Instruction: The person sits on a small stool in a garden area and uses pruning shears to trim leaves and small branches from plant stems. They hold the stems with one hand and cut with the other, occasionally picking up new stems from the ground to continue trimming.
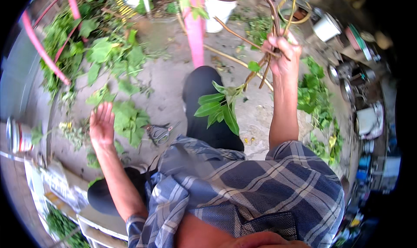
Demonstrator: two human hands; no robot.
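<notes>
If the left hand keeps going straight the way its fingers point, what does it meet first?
Likely the loose green leaves lying on the concrete ground just ahead of the open left hand. Depth is unclear, so it may pass above them. The shears lie off to its side.

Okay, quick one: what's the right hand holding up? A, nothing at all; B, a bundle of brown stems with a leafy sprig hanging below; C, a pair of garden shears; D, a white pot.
B: the right hand is closed around a bundle of brown stems, while the shears lie on the ground near the open left hand.
</notes>
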